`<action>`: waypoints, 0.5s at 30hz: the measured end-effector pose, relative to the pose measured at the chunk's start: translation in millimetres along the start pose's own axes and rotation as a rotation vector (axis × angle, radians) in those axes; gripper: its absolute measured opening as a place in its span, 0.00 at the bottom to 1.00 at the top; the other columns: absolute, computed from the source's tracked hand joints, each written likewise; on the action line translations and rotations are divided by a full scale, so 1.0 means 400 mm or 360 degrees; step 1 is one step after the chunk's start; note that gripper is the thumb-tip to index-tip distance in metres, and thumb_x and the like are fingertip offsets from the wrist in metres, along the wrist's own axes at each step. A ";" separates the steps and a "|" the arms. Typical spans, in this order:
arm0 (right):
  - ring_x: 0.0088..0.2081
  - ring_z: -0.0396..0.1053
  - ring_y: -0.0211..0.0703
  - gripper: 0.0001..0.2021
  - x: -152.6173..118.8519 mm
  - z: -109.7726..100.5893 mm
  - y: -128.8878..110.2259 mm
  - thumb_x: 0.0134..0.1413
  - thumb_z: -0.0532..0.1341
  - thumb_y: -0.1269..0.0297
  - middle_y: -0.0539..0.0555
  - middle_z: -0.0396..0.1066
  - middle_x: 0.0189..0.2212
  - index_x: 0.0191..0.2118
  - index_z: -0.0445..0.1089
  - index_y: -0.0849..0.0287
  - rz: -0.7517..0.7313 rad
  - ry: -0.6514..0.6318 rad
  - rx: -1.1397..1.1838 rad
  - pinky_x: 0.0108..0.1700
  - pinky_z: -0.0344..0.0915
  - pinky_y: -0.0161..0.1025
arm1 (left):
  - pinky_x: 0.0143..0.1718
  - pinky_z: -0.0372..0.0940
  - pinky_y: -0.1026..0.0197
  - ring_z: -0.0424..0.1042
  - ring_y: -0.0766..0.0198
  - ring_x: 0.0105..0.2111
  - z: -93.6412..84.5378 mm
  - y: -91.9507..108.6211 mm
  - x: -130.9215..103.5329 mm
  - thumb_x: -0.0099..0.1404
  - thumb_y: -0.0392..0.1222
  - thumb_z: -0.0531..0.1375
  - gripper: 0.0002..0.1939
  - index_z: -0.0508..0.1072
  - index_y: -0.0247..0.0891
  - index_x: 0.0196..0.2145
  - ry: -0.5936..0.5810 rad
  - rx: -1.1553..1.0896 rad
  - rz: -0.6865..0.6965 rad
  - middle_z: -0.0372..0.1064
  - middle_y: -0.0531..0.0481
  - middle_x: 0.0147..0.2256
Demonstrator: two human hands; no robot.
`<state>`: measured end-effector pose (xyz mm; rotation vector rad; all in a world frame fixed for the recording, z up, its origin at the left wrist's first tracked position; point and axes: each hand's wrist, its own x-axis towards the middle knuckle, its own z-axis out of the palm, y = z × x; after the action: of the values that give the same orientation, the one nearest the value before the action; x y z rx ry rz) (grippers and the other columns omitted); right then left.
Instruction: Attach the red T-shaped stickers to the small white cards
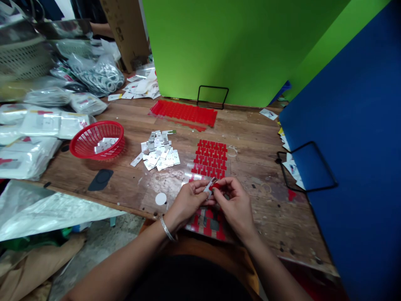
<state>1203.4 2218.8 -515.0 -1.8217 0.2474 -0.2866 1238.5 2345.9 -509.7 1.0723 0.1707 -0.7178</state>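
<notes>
My left hand [187, 201] is closed on a small white-and-silver rectangular tag [209, 188], held tilted above the table edge. My right hand [237, 205] meets it from the other side, its thumb and finger pinching a small red sticker piece [215, 187] against the tag. Whether the piece is stuck to the tag cannot be made out. Just beyond the hands lies a clear sheet with rows of red T-shaped stickers [210, 158]; its near part runs under my hands. To the left is a loose pile of similar tags [160, 154].
A red plastic basket [77, 144] holding some tags stands at the left. Another red sticker sheet [184, 113] lies by the green panel [219, 46]. Bagged packs [40, 121] crowd the far left. A black wire stand [322, 165] juts from the blue panel [354, 125].
</notes>
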 end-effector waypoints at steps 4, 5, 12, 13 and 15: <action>0.29 0.67 0.37 0.05 -0.001 0.001 -0.002 0.49 0.61 0.65 0.50 0.68 0.28 0.34 0.65 0.57 -0.0030 0.0000 -0.0043 0.30 0.65 0.34 | 0.37 0.70 0.63 0.74 0.68 0.27 0.001 -0.001 0.001 0.51 0.32 0.66 0.15 0.73 0.32 0.38 -0.0014 0.0014 0.0017 0.74 0.49 0.30; 0.29 0.67 0.37 0.05 -0.001 0.001 -0.002 0.49 0.61 0.65 0.49 0.68 0.28 0.33 0.65 0.57 -0.0034 0.0000 -0.0048 0.30 0.65 0.34 | 0.38 0.70 0.63 0.74 0.68 0.27 0.001 -0.001 0.001 0.50 0.32 0.66 0.15 0.73 0.32 0.38 -0.0016 0.0020 0.0017 0.74 0.50 0.30; 0.29 0.67 0.38 0.05 0.003 -0.001 -0.007 0.48 0.61 0.66 0.49 0.68 0.28 0.33 0.64 0.57 -0.0016 -0.0009 -0.0012 0.31 0.65 0.34 | 0.37 0.69 0.64 0.74 0.67 0.28 -0.003 0.001 -0.001 0.51 0.33 0.66 0.15 0.73 0.31 0.39 -0.0022 0.0028 0.0002 0.75 0.47 0.32; 0.29 0.67 0.37 0.05 0.003 -0.002 -0.008 0.47 0.61 0.67 0.49 0.68 0.28 0.32 0.64 0.57 -0.0012 -0.0009 -0.0007 0.31 0.65 0.34 | 0.37 0.69 0.64 0.74 0.67 0.28 -0.003 0.002 -0.001 0.51 0.33 0.66 0.15 0.73 0.31 0.39 -0.0027 0.0030 0.0005 0.75 0.47 0.32; 0.28 0.67 0.37 0.05 0.004 -0.002 -0.009 0.47 0.61 0.67 0.49 0.68 0.28 0.32 0.64 0.57 -0.0011 -0.0007 -0.0006 0.30 0.64 0.34 | 0.36 0.69 0.64 0.74 0.67 0.28 -0.002 0.003 -0.002 0.52 0.32 0.66 0.15 0.73 0.30 0.39 -0.0035 0.0030 0.0007 0.75 0.47 0.32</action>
<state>1204.7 2218.7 -511.2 -1.8267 0.2388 -0.2874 1238.8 2347.3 -508.8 1.0822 0.1426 -0.7284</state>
